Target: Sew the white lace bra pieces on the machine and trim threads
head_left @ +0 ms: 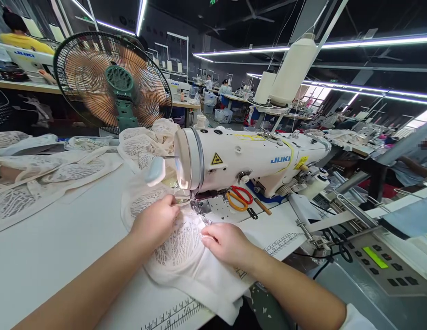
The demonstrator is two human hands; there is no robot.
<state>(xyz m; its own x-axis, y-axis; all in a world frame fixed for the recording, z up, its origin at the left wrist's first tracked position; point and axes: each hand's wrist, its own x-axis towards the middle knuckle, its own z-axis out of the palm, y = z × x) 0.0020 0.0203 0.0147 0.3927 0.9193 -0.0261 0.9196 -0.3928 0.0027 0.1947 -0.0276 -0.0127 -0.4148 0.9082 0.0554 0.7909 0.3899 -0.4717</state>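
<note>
A cream lace garment piece [180, 245] lies under the needle area of a white sewing machine [230, 158], and part of it drapes over the table's front edge. My left hand [156, 220] is closed on the fabric just left of the presser foot [196, 206]; its fingertips are partly turned away. In front of the foot, my right hand [225, 243] pinches the garment's edge between thumb and fingers. Lamp light falls brightly on the lace between both hands. The needle itself is too small to make out.
Scissors with red and yellow handles [239, 199], a small black blade [252, 213] and a wooden-handled tool [262, 206] lie right of the needle area. More lace pieces [62, 169] spread across the left. A large fan [113, 82] stands behind the table. A control panel [381, 261] sits at right.
</note>
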